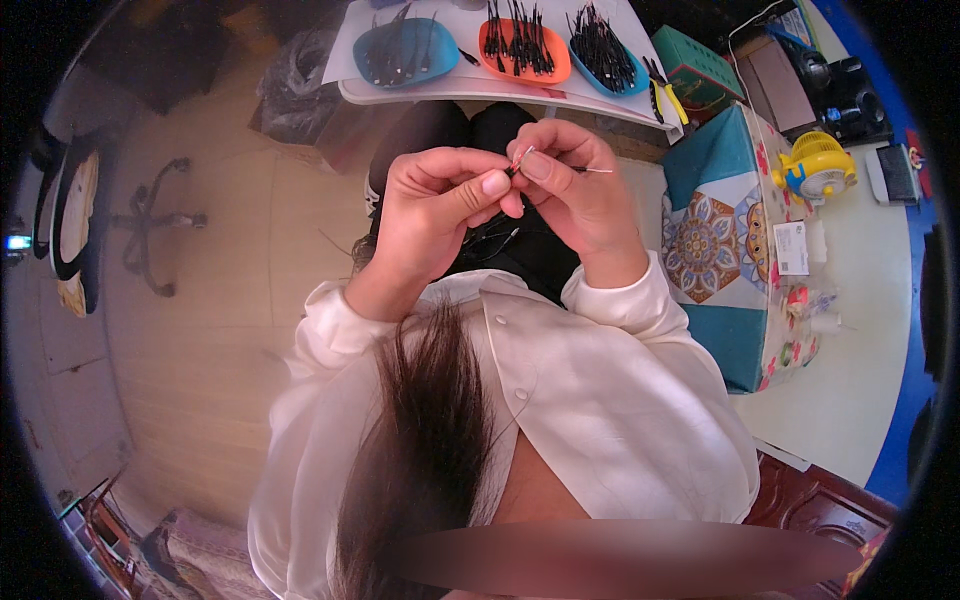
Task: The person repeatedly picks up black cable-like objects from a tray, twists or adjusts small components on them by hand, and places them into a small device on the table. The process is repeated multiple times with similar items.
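Observation:
In front of my lap, both hands work close together on a thin cable (pixel 513 170) with a black end and fine red and white wires. My left hand (pixel 440 205) pinches the black part between thumb and fingers. Thumb and forefinger of my right hand (pixel 575 190) close on the fine wires, and a thin pale strand sticks out past them. The exact spot where the fingers meet the wires is partly hidden. Below the hands, more thin dark cable (pixel 490 238) with a light tip lies over my lap.
A white table (pixel 470 95) ahead bears a blue tray (pixel 440 70), an orange tray (pixel 520 80) and another blue tray (pixel 630 92), each with several black cable pieces. Yellow-handled pliers (pixel 672 103) lie at its right. Rightward are a patterned cloth-covered box (pixel 715 330) and a yellow fan (pixel 815 165).

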{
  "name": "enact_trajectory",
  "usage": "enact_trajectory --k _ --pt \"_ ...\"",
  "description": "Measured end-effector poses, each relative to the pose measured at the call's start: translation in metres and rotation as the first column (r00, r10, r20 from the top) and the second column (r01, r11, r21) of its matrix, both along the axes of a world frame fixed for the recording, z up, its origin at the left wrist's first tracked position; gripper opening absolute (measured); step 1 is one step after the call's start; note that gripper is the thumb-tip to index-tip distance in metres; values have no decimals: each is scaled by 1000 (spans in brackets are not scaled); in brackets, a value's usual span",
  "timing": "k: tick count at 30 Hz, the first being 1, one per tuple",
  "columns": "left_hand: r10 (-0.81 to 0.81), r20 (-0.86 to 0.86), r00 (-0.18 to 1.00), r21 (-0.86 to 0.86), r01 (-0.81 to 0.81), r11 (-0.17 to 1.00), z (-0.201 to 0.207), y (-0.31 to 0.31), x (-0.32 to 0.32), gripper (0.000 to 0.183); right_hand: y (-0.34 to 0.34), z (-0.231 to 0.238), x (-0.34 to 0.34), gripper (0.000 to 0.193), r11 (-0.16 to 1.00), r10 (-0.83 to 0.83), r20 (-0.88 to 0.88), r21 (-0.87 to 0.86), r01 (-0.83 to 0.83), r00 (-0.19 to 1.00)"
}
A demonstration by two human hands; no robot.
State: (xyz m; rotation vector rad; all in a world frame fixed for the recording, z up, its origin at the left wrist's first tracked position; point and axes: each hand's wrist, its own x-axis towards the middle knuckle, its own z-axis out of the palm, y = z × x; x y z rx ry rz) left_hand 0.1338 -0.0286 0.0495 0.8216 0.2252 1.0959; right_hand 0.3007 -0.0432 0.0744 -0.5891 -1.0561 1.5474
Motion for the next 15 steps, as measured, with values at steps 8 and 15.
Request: enact_trajectory --k 8,15 --pt "356 -325 876 361 -233 903 -3 -2 -3 13 7 -7 9 20 976 139 -101 -153 -153 985" --pt "410 -235 881 41 -413 910 -3 8 2 16 7 -16 11 19 994 -43 -63 -102 37 997"
